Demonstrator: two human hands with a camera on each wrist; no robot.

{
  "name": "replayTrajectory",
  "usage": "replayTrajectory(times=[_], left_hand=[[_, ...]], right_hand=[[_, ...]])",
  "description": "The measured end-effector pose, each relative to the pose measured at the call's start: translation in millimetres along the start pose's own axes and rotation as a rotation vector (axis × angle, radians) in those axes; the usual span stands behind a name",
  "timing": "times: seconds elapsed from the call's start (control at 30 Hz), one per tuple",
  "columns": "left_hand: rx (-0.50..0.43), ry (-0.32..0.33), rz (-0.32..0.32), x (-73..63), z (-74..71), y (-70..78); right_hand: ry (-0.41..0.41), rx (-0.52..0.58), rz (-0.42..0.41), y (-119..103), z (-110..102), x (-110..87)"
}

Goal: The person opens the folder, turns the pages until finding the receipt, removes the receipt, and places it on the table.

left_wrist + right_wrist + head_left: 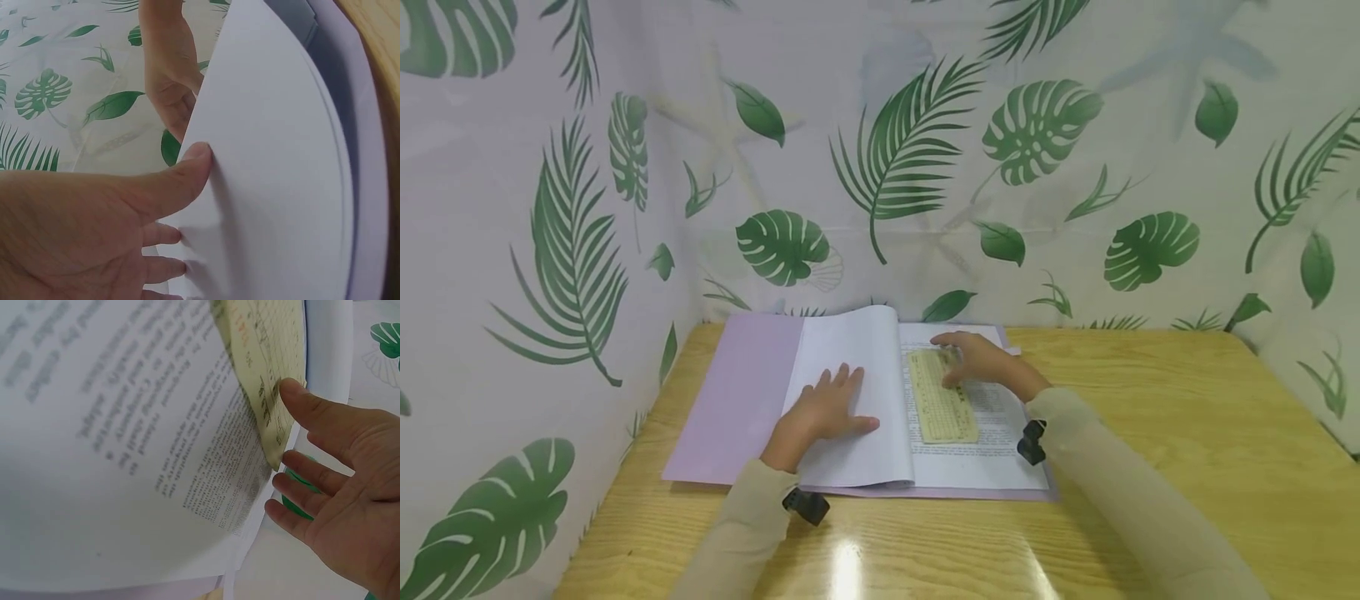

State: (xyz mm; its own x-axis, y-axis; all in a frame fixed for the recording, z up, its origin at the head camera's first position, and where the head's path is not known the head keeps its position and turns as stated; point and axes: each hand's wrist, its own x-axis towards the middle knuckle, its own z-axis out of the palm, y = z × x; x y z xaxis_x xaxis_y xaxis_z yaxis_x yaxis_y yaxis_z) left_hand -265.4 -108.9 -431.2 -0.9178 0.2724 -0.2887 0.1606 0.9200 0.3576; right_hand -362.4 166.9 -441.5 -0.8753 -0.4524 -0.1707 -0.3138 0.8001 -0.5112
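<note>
A lilac folder (739, 392) lies spread open on the table, with white sheets (850, 342) turned over to its left side. My left hand (827, 408) rests on those sheets, fingers spread and thumb pointing right; its thumb and fingertips touch the paper in the left wrist view. On the printed page (970, 471) at the right lies a yellow form slip (942, 412) with ruled lines and a red number. My right hand (981, 362) is over the slip's top end. In the right wrist view its thumb (294, 387) touches the slip, the other fingers extended beside its corner.
Wooden table (1187, 433) surrounds the folder and extends to the right. A white cloth (925, 167) with green leaf prints hangs close behind the folder and along the left side. A small black camera sits on each wrist. The turned sheets bulge up near the fold.
</note>
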Motion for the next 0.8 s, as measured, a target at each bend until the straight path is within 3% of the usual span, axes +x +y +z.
replayTrajectory(times=[0.1, 0.47, 0.8], left_hand=[[0.001, -0.017, 0.02, 1.8, 0.8, -1.1], [-0.019, -0.08, -0.04, -1.3, -3.6, -8.0], [-0.034, -0.097, -0.038, -1.6, -5.4, -12.1]], right_hand=[[-0.003, -0.012, 0.003, 0.6, 2.2, 2.0], [0.022, -0.031, -0.016, -1.0, 3.6, -1.8], [0.037, -0.035, 0.008, -2.0, 1.6, -1.5]])
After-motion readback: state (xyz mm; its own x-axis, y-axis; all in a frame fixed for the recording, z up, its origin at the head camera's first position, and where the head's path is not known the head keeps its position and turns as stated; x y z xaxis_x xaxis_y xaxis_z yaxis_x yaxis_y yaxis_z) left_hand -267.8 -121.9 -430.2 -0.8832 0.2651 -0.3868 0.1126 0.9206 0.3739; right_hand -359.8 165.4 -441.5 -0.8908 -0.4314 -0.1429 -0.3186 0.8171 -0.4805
